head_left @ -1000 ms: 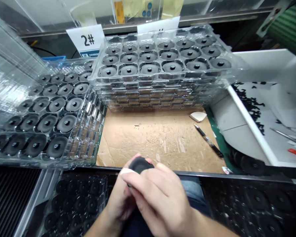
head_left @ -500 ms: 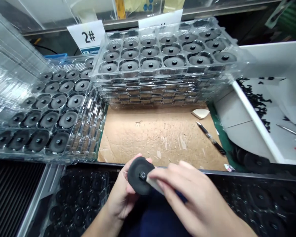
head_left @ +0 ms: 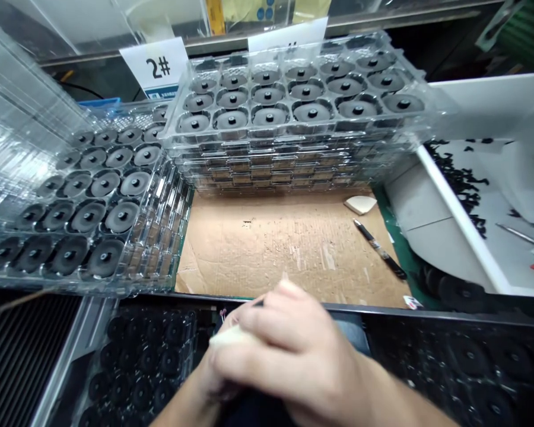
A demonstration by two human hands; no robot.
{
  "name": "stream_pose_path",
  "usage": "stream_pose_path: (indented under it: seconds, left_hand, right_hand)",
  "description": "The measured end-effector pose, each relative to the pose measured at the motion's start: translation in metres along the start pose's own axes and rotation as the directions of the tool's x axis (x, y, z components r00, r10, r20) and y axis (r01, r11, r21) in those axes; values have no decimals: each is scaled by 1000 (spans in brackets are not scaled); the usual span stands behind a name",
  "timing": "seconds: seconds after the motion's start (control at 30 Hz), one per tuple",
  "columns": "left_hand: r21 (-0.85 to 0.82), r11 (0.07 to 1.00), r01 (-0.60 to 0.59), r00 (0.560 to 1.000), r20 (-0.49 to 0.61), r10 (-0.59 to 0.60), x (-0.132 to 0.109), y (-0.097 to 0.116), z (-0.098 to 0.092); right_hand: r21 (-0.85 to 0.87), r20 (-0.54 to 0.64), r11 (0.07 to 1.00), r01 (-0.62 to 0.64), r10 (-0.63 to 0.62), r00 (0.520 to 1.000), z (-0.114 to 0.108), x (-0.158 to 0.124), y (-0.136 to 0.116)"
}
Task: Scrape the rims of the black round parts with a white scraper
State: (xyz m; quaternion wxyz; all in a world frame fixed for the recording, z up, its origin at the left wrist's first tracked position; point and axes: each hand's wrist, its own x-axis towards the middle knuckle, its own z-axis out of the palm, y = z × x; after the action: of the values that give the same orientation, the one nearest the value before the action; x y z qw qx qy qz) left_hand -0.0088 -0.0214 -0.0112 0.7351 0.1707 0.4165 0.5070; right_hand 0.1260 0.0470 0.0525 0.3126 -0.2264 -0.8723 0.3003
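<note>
My right hand [head_left: 293, 350] lies closed over my left hand [head_left: 207, 379] just in front of the bench edge. Its fingers point left, with a pale bit [head_left: 229, 339] at their tips that I cannot make out. My left hand is almost fully covered; only its wrist and curled fingertips show. The black disc seen earlier is hidden between the hands, apart from a dark sliver [head_left: 257, 303].
A cardboard sheet [head_left: 271, 243] covers the bench, with a pen [head_left: 380, 252] and a pale wedge [head_left: 360, 204] on it. Clear trays of black discs stand at the left [head_left: 115, 284], stacked at the back [head_left: 293, 154], and below the bench [head_left: 151, 356]. A white bin [head_left: 463, 231] is on the right.
Half a second ago the black disc showed in my left hand with my right fingers at its rim. My right hand has since slid left over it and hides it.
</note>
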Motion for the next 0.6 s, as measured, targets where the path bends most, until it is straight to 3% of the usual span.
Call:
stream_pose_path:
  seconds: [0.07, 0.13, 0.2, 0.3, 0.4, 0.53, 0.6]
  left_hand:
    - [-87, 996, 1, 998, 62, 4, 2, 1, 2]
    - [-195, 981, 17, 992, 128, 8, 3, 4, 3]
    - [-294, 954, 52, 982, 188, 4, 3, 8, 3]
    - [-392, 911, 125, 973, 230, -35, 3, 13, 2]
    - [-445, 879, 171, 968, 242, -66, 4, 15, 0]
    - [-451, 876, 171, 966, 250, -60, 6, 12, -6]
    - [-379, 924, 44, 980, 197, 34, 7, 9, -10]
  right_hand:
    - [154, -95, 981, -114, 130, 987, 1, 0, 16]
    - [266, -218, 907, -328, 388, 896, 8, -3, 42]
    - [324, -230, 826, -461, 541, 809, 22, -10, 71]
    - [287, -180, 810, -511, 569, 802, 55, -25, 102]
    - [245, -237, 798, -550, 600, 764, 78, -38, 109]
    - [239, -258, 806, -542, 591, 764, 70, -43, 92]
    - [239, -227, 820, -520, 568, 791, 60, -45, 81]
